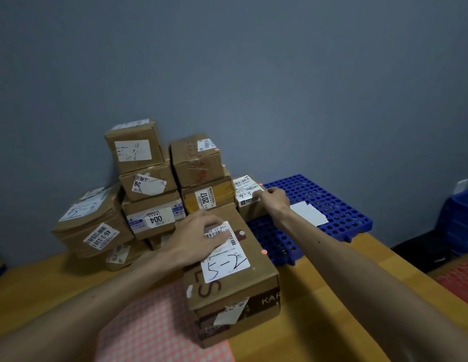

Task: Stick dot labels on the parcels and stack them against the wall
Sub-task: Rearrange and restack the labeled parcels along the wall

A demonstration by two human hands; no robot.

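Cardboard parcel (227, 291) under left hand (198, 239) — right hand (273, 198) touches small parcel (247, 190).

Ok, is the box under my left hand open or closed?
Closed. The top of the box lies flat, a shipping label stuck on it under the left hand.

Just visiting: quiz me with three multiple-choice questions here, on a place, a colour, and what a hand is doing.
1. Where does the small brown cardboard parcel marked 4-3 sit?
A) on the blue perforated plastic pallet
B) on the floor
C) atop the tallest stack

2. What colour is the round dot sticker on the large brown cardboard parcel marked 5-2?
A) green
B) orange
C) black

3. What is the left hand doing?
A) resting on the 5-2 parcel
B) hanging idle
C) holding a pen

Answers: 1 A, blue grid shows beneath it; 2 B, the dot is orange; 3 A, its fingers lie over the white label.
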